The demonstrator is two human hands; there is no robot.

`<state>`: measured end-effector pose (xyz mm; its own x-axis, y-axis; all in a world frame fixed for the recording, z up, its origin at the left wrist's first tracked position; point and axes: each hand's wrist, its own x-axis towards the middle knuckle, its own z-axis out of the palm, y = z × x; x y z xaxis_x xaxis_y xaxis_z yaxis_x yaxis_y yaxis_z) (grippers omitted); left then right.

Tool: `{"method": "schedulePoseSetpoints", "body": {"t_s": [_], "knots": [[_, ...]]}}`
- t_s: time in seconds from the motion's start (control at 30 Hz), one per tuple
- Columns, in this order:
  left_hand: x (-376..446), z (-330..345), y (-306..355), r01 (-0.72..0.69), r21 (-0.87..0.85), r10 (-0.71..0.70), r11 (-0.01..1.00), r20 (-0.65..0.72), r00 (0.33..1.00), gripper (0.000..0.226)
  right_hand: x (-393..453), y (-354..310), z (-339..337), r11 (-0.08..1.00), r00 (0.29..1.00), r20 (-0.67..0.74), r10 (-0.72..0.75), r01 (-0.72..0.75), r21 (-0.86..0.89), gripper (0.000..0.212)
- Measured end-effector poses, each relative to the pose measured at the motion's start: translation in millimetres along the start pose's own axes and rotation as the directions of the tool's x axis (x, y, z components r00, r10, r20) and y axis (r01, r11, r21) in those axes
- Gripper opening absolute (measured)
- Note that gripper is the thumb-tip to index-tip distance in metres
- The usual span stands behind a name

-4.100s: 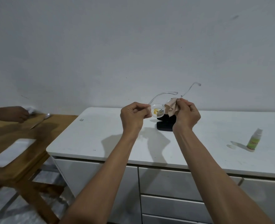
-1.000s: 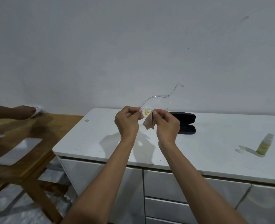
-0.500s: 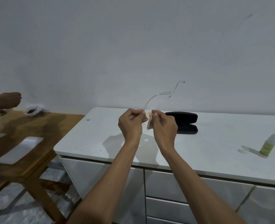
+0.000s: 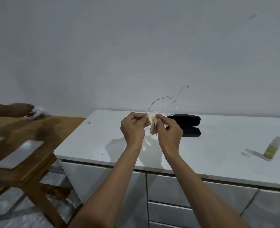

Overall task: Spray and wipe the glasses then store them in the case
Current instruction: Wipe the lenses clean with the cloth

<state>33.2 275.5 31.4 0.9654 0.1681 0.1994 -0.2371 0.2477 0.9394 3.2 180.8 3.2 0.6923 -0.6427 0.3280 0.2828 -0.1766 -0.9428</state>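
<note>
Clear-framed glasses (image 4: 162,106) with thin curved temples rise above both grips: left hand (image 4: 132,129) pinches one frame end, right hand (image 4: 169,134) pinches a beige cloth (image 4: 153,128) against the lens beside it.

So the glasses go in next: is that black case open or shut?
Shut: the black case lies closed on the white cabinet top, with no gap visible.

my arms are bare from the bottom of the view up to the wrists, no sleeves showing. my left hand (image 4: 132,129) and right hand (image 4: 169,132) wear no gloves, rings or watch.
</note>
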Motion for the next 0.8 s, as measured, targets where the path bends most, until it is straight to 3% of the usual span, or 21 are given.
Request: {"method": "schedulePoseSetpoints", "body": {"t_s": [0.1, 0.2, 0.33, 0.5, 0.7, 0.8], "knots": [[-2.8, 3.2, 0.9, 0.008, -0.015, -0.008, 1.0, 0.014, 1.0, 0.012, -3.8, -4.1, 4.5, 0.988, 0.994, -0.099, 0.046, -0.031, 0.151, 0.019], [-9.1, 9.1, 2.5, -0.005, 0.016, 0.004, 1.0, 0.021, 1.0, 0.008, -3.1, -10.3, 11.8, 0.943, 0.963, -0.19, 0.19, -0.125, 0.309, 0.018], [-12.4, 14.0, 3.7, -0.041, 0.064, 0.04, 0.997, 0.007, 0.999, 0.01, 0.6, -12.4, 19.8, 0.85, 0.926, -0.175, 0.334, -0.216, 0.481, 0.019], [-6.7, 11.0, 5.3, -0.065, 0.078, 0.064, 0.995, 0.015, 0.998, 0.015, 2.5, -15.1, 18.6, 0.902, 0.956, -0.136, 0.261, -0.192, 0.386, 0.017], [4.0, -3.6, 3.6, -0.04, 0.045, 0.04, 0.998, 0.007, 0.999, 0.014, 3.2, -9.0, 5.6, 0.995, 0.997, 0.081, -0.017, 0.01, 0.095, 0.023], [4.2, -5.5, 1.5, -0.029, 0.019, 0.029, 0.999, 0.005, 1.0, 0.012, 4.3, -10.6, 2.0, 0.995, 0.995, 0.068, -0.078, 0.074, 0.059, 0.017]]}}
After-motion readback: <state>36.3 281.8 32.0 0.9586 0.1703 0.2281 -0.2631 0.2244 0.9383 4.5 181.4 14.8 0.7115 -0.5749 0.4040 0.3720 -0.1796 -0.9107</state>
